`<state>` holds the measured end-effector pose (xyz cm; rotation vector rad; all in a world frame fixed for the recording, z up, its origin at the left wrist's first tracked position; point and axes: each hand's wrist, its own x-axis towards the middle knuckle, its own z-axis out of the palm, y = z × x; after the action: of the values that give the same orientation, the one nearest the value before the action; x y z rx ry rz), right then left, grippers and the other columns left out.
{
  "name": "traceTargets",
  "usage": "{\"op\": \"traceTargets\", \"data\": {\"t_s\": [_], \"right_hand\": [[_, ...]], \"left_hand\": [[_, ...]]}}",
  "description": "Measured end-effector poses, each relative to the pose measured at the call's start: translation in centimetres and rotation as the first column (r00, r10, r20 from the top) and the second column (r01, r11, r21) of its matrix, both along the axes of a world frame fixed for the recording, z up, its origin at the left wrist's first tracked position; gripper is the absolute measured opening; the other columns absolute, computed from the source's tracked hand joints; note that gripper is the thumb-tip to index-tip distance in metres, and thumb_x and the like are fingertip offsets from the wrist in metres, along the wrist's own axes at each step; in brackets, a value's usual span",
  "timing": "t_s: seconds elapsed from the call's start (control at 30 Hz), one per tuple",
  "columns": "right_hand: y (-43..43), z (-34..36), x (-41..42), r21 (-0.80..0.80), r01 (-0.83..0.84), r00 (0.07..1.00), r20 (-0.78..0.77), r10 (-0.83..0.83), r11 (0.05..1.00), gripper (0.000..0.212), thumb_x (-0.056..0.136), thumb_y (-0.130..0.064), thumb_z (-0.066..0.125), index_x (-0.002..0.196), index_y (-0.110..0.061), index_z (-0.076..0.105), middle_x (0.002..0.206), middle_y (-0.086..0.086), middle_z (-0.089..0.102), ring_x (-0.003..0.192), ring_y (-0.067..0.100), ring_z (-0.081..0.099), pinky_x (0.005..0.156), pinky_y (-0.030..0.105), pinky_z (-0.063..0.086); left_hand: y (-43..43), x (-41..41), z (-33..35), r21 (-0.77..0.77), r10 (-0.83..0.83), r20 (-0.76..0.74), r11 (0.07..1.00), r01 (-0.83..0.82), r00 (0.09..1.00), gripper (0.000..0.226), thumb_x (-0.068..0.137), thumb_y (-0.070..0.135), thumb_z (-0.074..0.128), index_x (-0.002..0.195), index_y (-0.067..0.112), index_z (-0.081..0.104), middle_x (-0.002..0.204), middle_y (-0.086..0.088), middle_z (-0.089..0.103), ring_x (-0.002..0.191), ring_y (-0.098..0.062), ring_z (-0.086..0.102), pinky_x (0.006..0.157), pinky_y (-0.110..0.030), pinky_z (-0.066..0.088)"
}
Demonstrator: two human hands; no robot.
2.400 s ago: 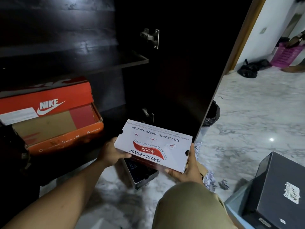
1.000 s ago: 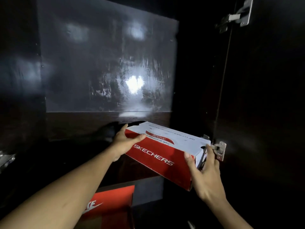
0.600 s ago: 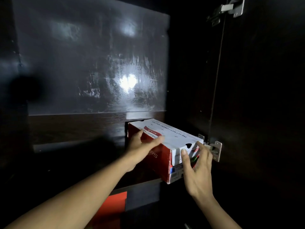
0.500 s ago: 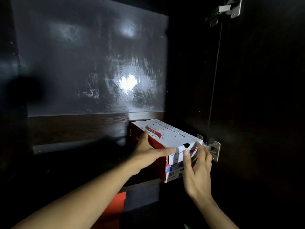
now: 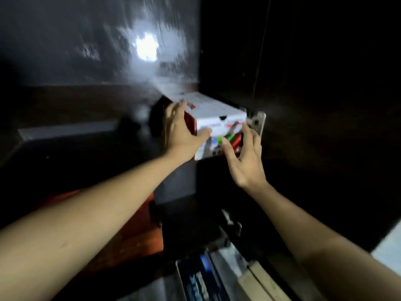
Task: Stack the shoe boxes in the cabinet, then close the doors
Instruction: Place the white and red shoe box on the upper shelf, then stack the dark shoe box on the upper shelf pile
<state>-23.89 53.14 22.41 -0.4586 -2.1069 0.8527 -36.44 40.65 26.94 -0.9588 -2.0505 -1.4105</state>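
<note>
The left hand [image 5: 182, 131] lies open against the near left corner of the shoe box [image 5: 217, 109], fingers spread along its red side and thumb across the white end. The right hand [image 5: 245, 157] is open too, straight fingers touching the right part of that end; motion blur hides how firmly either hand presses.

A second ago the shoe box hung in the air, held broadside with its long red face showing. It has since been turned end-on and slid onto the shelf [image 5: 65, 131] that runs off to the left of the left hand. It now sits between the hands, deep toward the glossy back panel [image 5: 147, 48]. Just beyond the right fingers is a metal hinge [image 5: 259, 120], and further right the open door [image 5: 325, 105].

Below the left forearm an orange box [image 5: 141, 224] rests on a lower level; below and between the arms a dark box [image 5: 199, 276] waits outside. So this box looks placed, but at least one more seems left, and the doors are not yet closed.
</note>
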Motion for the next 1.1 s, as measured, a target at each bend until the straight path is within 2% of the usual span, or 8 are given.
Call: {"op": "traceTargets", "data": {"t_s": [0.13, 0.23, 0.33, 0.43, 0.53, 0.77, 0.93, 1.1], "right_hand": [[-0.6, -6.2, 5.7, 0.047, -0.035, 0.991, 0.128, 0.029, 0.998, 0.08, 0.091, -0.062, 0.053, 0.155, -0.022, 0.027, 0.146, 0.002, 0.036, 0.138, 0.02, 0.039, 0.115, 0.037, 0.036], [-2.2, -14.3, 10.9, -0.109, -0.063, 0.953, 0.289, 0.092, 0.992, 0.074, 0.089, -0.063, 0.057, 0.149, -0.025, 0.038, 0.134, -0.002, 0.047, 0.126, 0.017, 0.053, 0.106, 0.037, 0.048], [-5.6, -23.1, 16.1, -0.282, -0.023, 0.856, 0.491, 0.164, 0.959, 0.069, 0.084, -0.062, 0.068, 0.14, -0.034, 0.04, 0.127, -0.007, 0.053, 0.119, 0.018, 0.058, 0.085, 0.016, 0.047], [-9.2, -30.1, 19.6, -0.362, 0.064, 0.732, 0.651, 0.203, 0.93, 0.124, 0.054, -0.092, 0.065, 0.153, -0.03, 0.025, 0.146, -0.005, 0.039, 0.138, 0.02, 0.039, 0.104, 0.032, 0.043], [-11.7, -34.1, 21.2, -0.43, 0.156, 0.703, 0.681, 0.207, 0.889, 0.158, 0.036, -0.089, 0.075, 0.16, -0.024, 0.0, 0.157, -0.004, 0.017, 0.146, 0.021, 0.023, 0.115, 0.037, 0.034], [-14.2, -39.2, 20.9, -0.621, 0.165, 0.858, 0.474, 0.199, 0.767, 0.174, 0.032, -0.062, 0.097, 0.156, -0.031, -0.021, 0.155, -0.011, 0.014, 0.14, 0.011, 0.033, 0.11, 0.028, 0.04], [-14.3, -39.8, 21.4, -0.672, 0.066, 0.919, 0.329, 0.218, 0.737, 0.135, 0.061, -0.029, 0.085, 0.15, -0.058, -0.011, 0.165, -0.017, 0.016, 0.15, 0.01, 0.03, 0.121, 0.037, 0.032], [-12.9, -39.7, 20.3, -0.713, 0.026, 0.934, 0.267, 0.237, 0.701, 0.143, 0.063, -0.039, 0.094, 0.158, -0.03, -0.012, 0.164, -0.004, 0.021, 0.143, 0.002, 0.038, 0.114, 0.032, 0.042]], "left_hand": [[-1.7, 6.9, -5.4, -0.074, -0.118, -0.354, 0.992, 0.099, 0.928, 0.06, 0.076, 0.041, 0.072, 0.128, 0.014, 0.062, 0.123, -0.008, 0.057, 0.113, -0.032, 0.054, 0.098, -0.046, 0.048], [-2.8, 9.3, -13.6, -0.47, -0.37, -0.081, 0.833, 0.292, 0.925, 0.071, 0.077, 0.05, 0.074, 0.137, 0.017, 0.054, 0.123, -0.001, 0.058, 0.116, -0.024, 0.057, 0.098, -0.043, 0.048], [-4.6, 9.3, -22.6, -0.75, -0.212, 0.28, 0.56, 0.351, 0.936, 0.104, 0.069, 0.064, 0.078, 0.153, 0.023, 0.034, 0.152, -0.003, 0.042, 0.142, -0.024, 0.038, 0.116, -0.035, 0.034], [-6.3, 7.6, -29.4, -0.799, -0.018, 0.461, 0.428, 0.423, 0.887, 0.129, 0.058, 0.07, 0.082, 0.159, 0.019, 0.02, 0.162, -0.008, 0.026, 0.15, -0.026, 0.024, 0.12, -0.037, 0.027], [-6.9, 5.2, -33.7, -0.81, 0.091, 0.534, 0.341, 0.477, 0.841, 0.155, 0.039, 0.078, 0.083, 0.161, 0.018, 0.007, 0.167, -0.007, 0.013, 0.153, -0.028, 0.013, 0.123, -0.045, 0.023], [-8.0, 3.9, -38.2, -0.823, 0.067, 0.5, 0.347, 0.45, 0.863, 0.171, 0.018, 0.078, 0.084, 0.159, 0.017, 0.011, 0.158, -0.004, 0.023, 0.145, -0.026, 0.021, 0.119, -0.038, 0.028], [-12.8, 6.0, -39.9, -0.745, 0.219, 0.538, 0.576, 0.338, 0.814, 0.15, 0.017, 0.08, 0.083, 0.147, 0.029, 0.029, 0.137, -0.011, 0.036, 0.136, -0.033, 0.033, 0.118, -0.042, 0.032], [-16.7, 9.4, -41.4, -0.425, -0.003, 0.719, 0.789, 0.443, 0.695, 0.122, 0.02, 0.049, 0.102, 0.13, 0.028, 0.054, 0.125, 0.002, 0.064, 0.122, -0.021, 0.059, 0.105, -0.046, 0.048]]}}
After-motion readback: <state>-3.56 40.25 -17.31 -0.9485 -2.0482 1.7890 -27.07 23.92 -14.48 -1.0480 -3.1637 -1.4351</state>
